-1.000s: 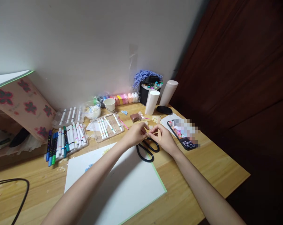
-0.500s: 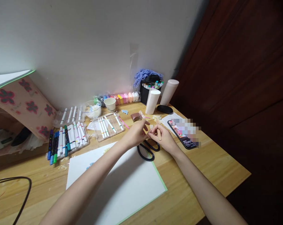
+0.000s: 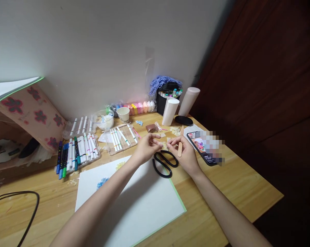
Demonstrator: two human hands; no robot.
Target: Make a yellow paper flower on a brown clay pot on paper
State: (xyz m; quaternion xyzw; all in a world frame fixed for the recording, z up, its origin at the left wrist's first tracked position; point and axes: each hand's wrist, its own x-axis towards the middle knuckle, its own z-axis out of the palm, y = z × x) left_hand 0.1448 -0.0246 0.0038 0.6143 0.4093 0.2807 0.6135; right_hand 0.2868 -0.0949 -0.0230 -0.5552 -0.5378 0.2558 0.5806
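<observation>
My right hand [image 3: 186, 158] is closed round a flat wooden craft stick [image 3: 180, 149], which stands tilted between the fingers. Its thumb and fingertip are also pinched together towards my left hand. My left hand [image 3: 146, 148] has its fingers curled with thumb and forefinger close together; anything between them is too small to make out. Pale yellow paper scraps [image 3: 165, 145] lie just beyond the fingertips. Black-handled scissors [image 3: 163, 173] rest below both hands, partly over the white sheet [image 3: 144, 202]. On that sheet are a blue crumpled cluster [image 3: 101, 182] and a yellow one [image 3: 120, 165], partly behind my left forearm.
Marker pens [image 3: 84, 151] and a clear pen case [image 3: 122, 145] lie left. A paper cup [image 3: 123, 114], a clear bowl [image 3: 104, 120] and a brown packet [image 3: 151, 128] sit behind. A phone [image 3: 205, 151] lies right, near white cylinders [image 3: 170, 112] and a black pen holder [image 3: 162, 104].
My hands have drawn slightly apart, and the craft stick stands more upright with more of it showing. The whole view has shifted a little.
</observation>
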